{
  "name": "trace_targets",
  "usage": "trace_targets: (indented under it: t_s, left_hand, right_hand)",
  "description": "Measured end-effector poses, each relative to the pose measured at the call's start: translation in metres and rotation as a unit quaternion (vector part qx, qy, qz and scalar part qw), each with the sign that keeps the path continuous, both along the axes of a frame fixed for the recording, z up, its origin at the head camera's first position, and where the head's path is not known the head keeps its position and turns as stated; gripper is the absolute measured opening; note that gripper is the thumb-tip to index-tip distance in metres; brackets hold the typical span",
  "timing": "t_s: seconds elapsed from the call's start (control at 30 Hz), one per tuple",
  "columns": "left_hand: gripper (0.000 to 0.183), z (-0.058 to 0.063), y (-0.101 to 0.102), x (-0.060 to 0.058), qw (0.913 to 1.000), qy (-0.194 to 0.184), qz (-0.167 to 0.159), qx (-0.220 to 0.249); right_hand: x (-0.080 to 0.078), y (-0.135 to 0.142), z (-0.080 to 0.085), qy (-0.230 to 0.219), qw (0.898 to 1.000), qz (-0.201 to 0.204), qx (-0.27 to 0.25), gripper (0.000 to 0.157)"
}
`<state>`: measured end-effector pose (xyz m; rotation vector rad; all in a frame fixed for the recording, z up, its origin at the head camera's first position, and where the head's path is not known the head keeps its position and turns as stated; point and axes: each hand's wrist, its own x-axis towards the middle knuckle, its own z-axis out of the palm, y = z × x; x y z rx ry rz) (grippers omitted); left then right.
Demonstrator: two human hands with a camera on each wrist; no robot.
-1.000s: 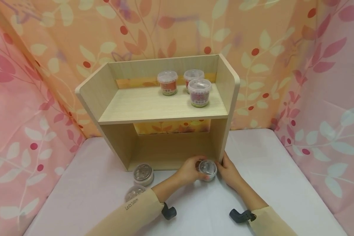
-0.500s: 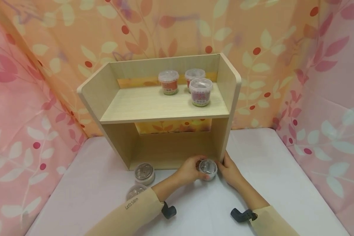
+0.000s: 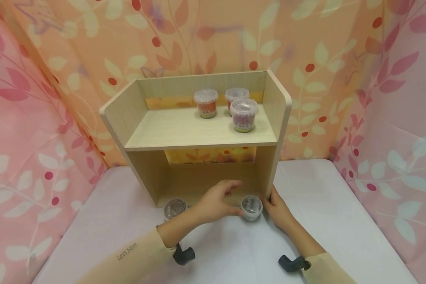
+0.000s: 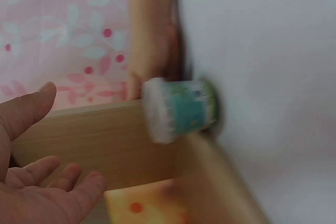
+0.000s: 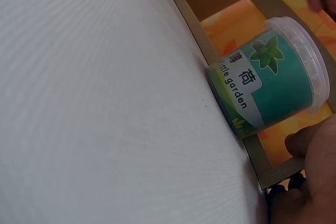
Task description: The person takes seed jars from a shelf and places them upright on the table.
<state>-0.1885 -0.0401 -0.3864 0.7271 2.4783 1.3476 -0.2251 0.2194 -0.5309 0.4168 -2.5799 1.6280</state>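
Note:
A small lidded plastic tub with a teal mint-leaf label (image 5: 273, 77) stands upright on the white tabletop, just before the lower right corner of a pale wooden shelf (image 3: 198, 134). My left hand (image 3: 214, 202), fingers spread, is a short way left of this tub and holds nothing. In the left wrist view, clear space shows between the left hand (image 4: 47, 182) and the tub (image 4: 184, 109). My right hand (image 3: 279, 209) grips the bottom front edge of the shelf's right side panel, with the thumb (image 5: 302, 142) on the inner side and fingers outside.
Several similar tubs are about. On the upper board stand a red-labelled tub (image 3: 206, 105), another behind (image 3: 236, 94), and a purple-labelled tub (image 3: 243, 118). A brown-topped tub (image 3: 174, 208) sits at the shelf's lower left. Floral curtains (image 3: 198, 35) close in the table.
My left hand has let go of the mint tub and drawn back to the left, its fingers spreading. Its forearm now hides the nearest tub at the left. The right hand stays on the shelf.

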Motion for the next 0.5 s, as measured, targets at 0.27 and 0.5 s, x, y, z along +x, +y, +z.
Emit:
trace_targets:
  t_s: [0.27,0.5]
  left_hand:
    - [0.067,0.074,-0.026,0.011,0.9974,0.067,-0.023,-0.010]
    - [0.054,0.143,-0.045,0.007,0.9972,0.060,-0.025,0.037]
  right_hand:
    - [0.000,-0.001,-0.001,0.000,1.000,0.004,0.002,0.072]
    - [-0.001,0.000,-0.004,0.010,1.000,0.001,0.001,0.069]
